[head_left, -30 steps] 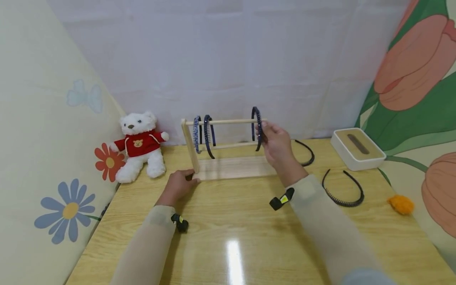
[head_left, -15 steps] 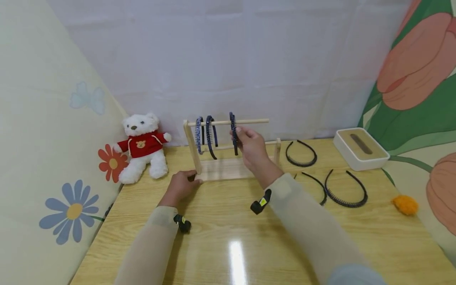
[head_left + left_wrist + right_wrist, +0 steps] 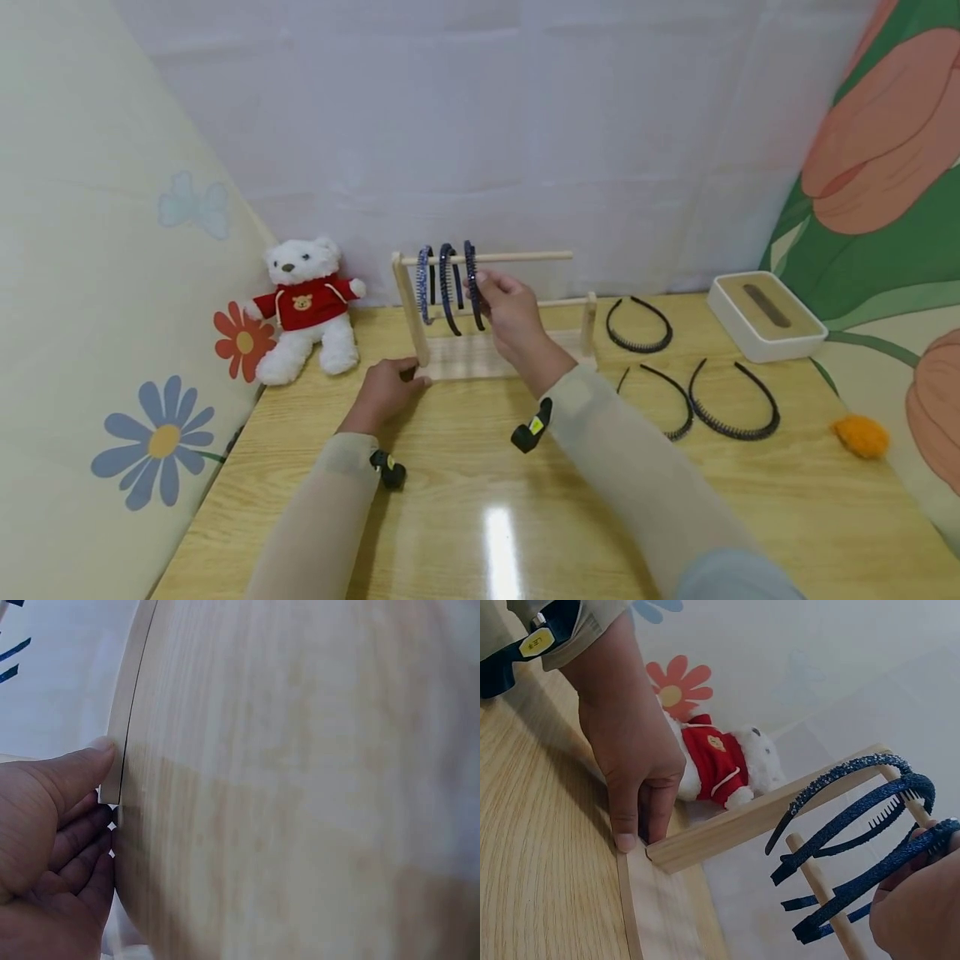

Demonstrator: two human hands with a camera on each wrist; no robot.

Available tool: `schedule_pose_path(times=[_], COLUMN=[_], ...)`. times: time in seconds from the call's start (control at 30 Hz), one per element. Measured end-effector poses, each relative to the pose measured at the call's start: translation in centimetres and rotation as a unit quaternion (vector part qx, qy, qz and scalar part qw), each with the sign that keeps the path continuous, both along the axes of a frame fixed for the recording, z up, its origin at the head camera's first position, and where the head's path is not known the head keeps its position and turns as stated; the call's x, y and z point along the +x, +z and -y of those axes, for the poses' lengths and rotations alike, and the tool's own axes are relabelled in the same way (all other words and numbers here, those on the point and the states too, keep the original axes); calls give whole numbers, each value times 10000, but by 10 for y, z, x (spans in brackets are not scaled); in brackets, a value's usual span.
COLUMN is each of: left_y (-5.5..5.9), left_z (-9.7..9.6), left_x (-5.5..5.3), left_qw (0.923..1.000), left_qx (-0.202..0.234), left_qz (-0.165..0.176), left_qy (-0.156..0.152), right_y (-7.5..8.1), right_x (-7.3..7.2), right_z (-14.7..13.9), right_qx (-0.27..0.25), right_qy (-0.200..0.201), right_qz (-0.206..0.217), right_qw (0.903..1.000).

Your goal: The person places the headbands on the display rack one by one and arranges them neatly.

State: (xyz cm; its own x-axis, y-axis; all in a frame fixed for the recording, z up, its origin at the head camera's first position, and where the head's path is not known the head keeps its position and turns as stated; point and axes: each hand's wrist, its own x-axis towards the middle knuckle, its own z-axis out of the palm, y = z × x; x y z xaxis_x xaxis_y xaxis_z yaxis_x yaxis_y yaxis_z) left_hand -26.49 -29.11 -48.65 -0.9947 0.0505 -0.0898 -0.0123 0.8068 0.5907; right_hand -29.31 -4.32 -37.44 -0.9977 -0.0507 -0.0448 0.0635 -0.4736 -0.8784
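A wooden rack [image 3: 442, 360] with an upper and a lower rod stands on the table in the head view. My left hand [image 3: 381, 393] grips the left end of its base, thumb [image 3: 82, 769] on the board in the left wrist view. Between the thumb and fingers of my right hand [image 3: 517, 323] is a dark blue headband [image 3: 472, 279], hanging over the upper rod. To its left hang a glittery silver-blue headband [image 3: 423, 287] and a dark blue toothed headband [image 3: 447, 287]. In the right wrist view, the pinched headband [image 3: 855, 889] is partly covered by my right hand [image 3: 922, 911].
Three dark headbands lie right of the rack: one at the back [image 3: 640, 346], one partly behind my right sleeve [image 3: 681, 392], one farther right [image 3: 750, 433]. A white teddy bear [image 3: 300, 304] sits left. A white box [image 3: 765, 346] and orange fluffy thing [image 3: 861, 436] are at right.
My right hand has slid the dark blue headband leftward along the upper rod, close to the other two. My left hand stays on the rack's base. The view has shifted slightly.
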Motion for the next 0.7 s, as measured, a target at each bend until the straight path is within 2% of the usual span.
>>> schedule_pose_path(times=[0.33, 0.53, 0.7], left_y=[3, 0, 0], left_z=[0, 0, -1], left_x=[-2, -3, -2], left_qw=[10000, 9999, 10000], left_qx=[-30, -85, -49], left_qz=[-68, -50, 9], left_qy=[23, 19, 69], right_y=[2, 2, 2], right_x=[-4, -4, -4], right_z=[3, 5, 4], right_qx=[-253, -491, -442], right_qy=[1, 29, 127], right_qz=[-61, -40, 44], right_qw=[9997, 9988, 9989])
